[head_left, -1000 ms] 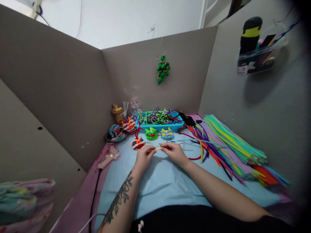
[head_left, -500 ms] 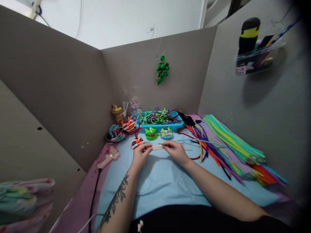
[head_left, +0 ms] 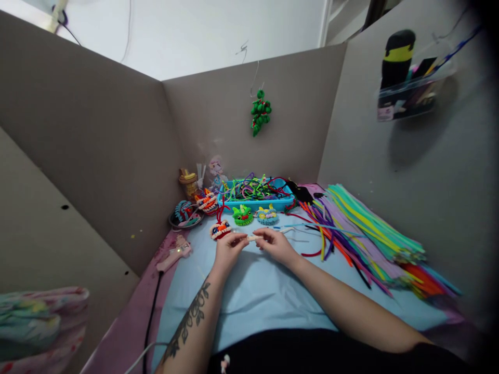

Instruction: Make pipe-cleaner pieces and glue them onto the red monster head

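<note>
Between my two hands, a little above the blue table cover, is a short white twisted pipe cleaner point(head_left: 254, 238). My left hand point(head_left: 230, 249) pinches its left end, and my right hand point(head_left: 275, 244) pinches the right end. Most of the piece is covered by my fingers. Just behind my left hand sits a white, red and orange pipe-cleaner lion head point(head_left: 220, 229). Beyond my hands stand a green animal head point(head_left: 243, 214) and a pale blue and yellow one point(head_left: 267, 214).
A blue tray point(head_left: 255, 204) of tangled pipe cleaners stands at the back. Bundles of colourful pipe cleaners point(head_left: 362, 228) lie on the right. On the left are a pink glue gun point(head_left: 174, 257) with a black cord and a dark bowl point(head_left: 186, 223). Grey panels point(head_left: 249, 145) enclose the table.
My hands have drawn closer together, so less of the white piece shows between them. My right hand has shifted slightly left.
</note>
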Available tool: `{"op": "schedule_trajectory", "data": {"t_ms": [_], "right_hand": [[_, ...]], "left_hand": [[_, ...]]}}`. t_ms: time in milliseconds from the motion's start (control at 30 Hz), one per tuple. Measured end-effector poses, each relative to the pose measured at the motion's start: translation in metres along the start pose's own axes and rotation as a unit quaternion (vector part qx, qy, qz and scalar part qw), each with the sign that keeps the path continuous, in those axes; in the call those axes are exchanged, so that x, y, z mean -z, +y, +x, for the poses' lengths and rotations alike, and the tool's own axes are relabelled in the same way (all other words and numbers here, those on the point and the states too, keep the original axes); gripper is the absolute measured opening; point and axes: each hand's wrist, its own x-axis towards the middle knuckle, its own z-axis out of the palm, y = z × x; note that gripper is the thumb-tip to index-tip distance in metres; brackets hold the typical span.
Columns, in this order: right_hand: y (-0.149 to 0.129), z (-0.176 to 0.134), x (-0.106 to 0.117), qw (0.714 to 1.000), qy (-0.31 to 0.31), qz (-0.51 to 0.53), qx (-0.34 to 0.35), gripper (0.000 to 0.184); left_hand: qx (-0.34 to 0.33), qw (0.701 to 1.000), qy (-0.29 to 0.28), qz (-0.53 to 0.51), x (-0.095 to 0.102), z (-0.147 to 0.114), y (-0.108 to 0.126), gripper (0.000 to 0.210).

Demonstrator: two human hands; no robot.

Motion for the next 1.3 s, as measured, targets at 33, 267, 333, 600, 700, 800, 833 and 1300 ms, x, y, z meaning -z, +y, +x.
{"op": "schedule_trajectory", "data": {"t_ms": [33, 267, 333, 600, 700, 800, 833, 1300], "right_hand": [[0.001, 0.0, -0.001, 1.0, -0.004, 0.005, -0.004, 0.027], [-0.004, 0.0, 0.007, 0.999, 0.041, 0.0, 0.031, 0.017], [-0.006, 0.0, 0.009, 0.997, 0.046, -0.005, 0.055, 0.013], [-0.009, 0.001, 0.008, 0.992, 0.048, -0.023, 0.117, 0.012], [-0.011, 0.0, 0.002, 0.992, 0.028, -0.033, 0.121, 0.011], [-0.01, -0.001, -0.002, 0.994, 0.027, -0.044, 0.1, 0.011], [-0.009, -0.001, -0.002, 0.995, 0.03, -0.047, 0.088, 0.013], [-0.005, 0.001, -0.001, 0.996, 0.059, -0.045, 0.055, 0.008]], "left_hand": [[-0.004, 1.0, 0.0, 0.001, 0.0, 0.0, 0.0, 0.016], [0.016, 1.0, -0.002, -0.01, 0.002, 0.0, 0.005, 0.014], [0.032, 0.999, -0.012, -0.019, 0.002, 0.002, 0.004, 0.015], [0.064, 0.996, -0.037, -0.045, 0.003, 0.004, 0.0, 0.026], [0.055, 0.996, -0.059, -0.046, -0.001, 0.001, 0.001, 0.026], [0.037, 0.997, -0.053, -0.039, -0.003, 0.001, 0.001, 0.024], [0.03, 0.998, -0.044, -0.035, -0.003, 0.001, 0.001, 0.022], [0.063, 0.996, -0.048, -0.034, 0.002, 0.004, 0.002, 0.02]]}}
